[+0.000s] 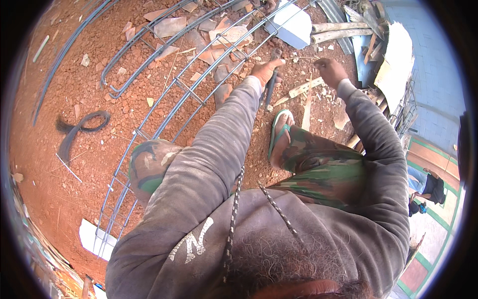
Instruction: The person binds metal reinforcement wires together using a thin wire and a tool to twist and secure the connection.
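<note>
My left hand is closed around dark pincers, their handles pointing down toward my foot. A thin, pale wire bows from beside my left thumb across to my right hand. The fingers of that right hand are pinched together on the wire's other end. Just left of my left hand runs a long rebar cage, its bars joined by small stirrups. Over on the red soil lies a looped bundle of dark tie wire, apart from both hands.
Broken tiles litter the soil beneath the cage. A pale block, bamboo poles and scrap sheets lie ahead and right. More bars lie far left. My sandalled foot rests below my hands. Another person is at far right.
</note>
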